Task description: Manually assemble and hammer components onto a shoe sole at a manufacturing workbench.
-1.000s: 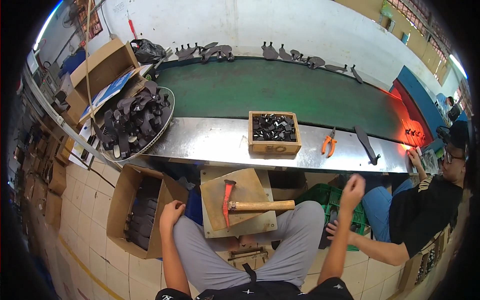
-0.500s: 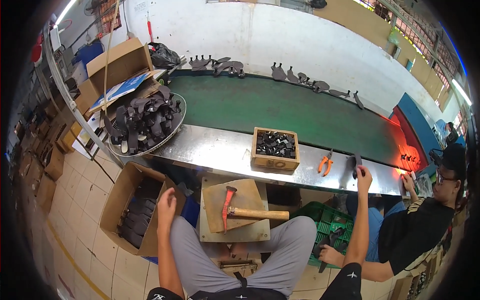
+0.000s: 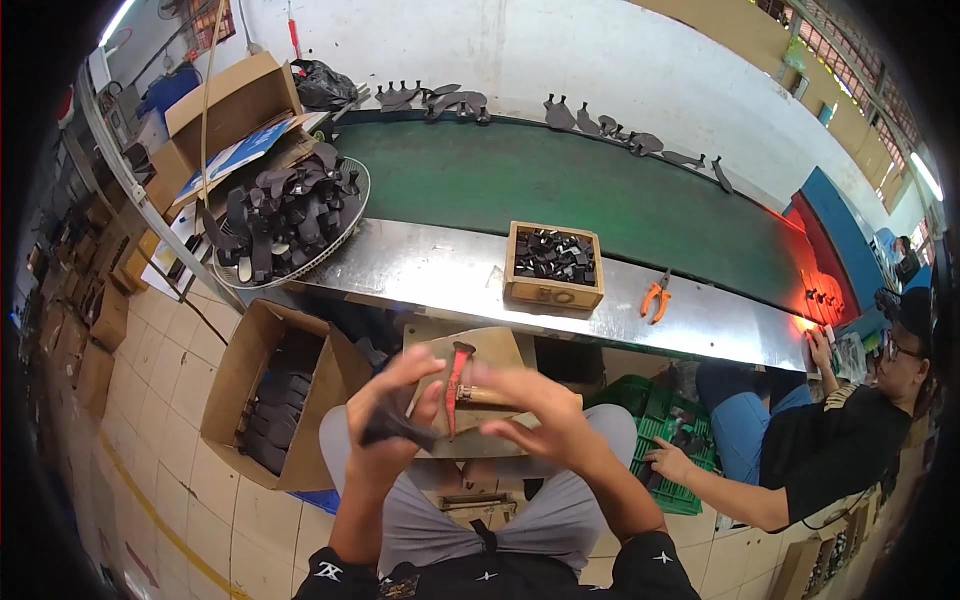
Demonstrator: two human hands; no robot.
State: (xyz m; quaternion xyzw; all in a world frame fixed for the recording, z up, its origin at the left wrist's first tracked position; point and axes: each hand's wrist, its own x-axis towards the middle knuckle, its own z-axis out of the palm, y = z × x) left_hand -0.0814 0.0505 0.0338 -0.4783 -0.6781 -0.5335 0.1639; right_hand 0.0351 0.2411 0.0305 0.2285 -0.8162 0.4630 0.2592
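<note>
My left hand [image 3: 385, 410] is closed around a dark, flat sole-like piece [image 3: 398, 428], partly hidden by the fingers and blurred. Opposite it, my right hand [image 3: 545, 412] has its fingers apart and nothing in them. Both hands hover over my lap and the near edge of a tan board [image 3: 500, 345]. On that board lies a hammer [image 3: 455, 385] with a red head and a wooden handle, its middle partly covered by my right fingers.
A wooden box of small black parts [image 3: 553, 295] and orange pliers [image 3: 655, 300] lie on the metal ledge. Left stand a wire basket of dark soles [image 3: 345, 225] and a carton [image 3: 225, 400]. At right, a co-worker [image 3: 850, 440] reaches into a green crate [image 3: 690, 490].
My right hand has come back from the metal ledge at right, where it held a dark piece. My left hand has moved in from beside the carton and now holds a dark piece.
</note>
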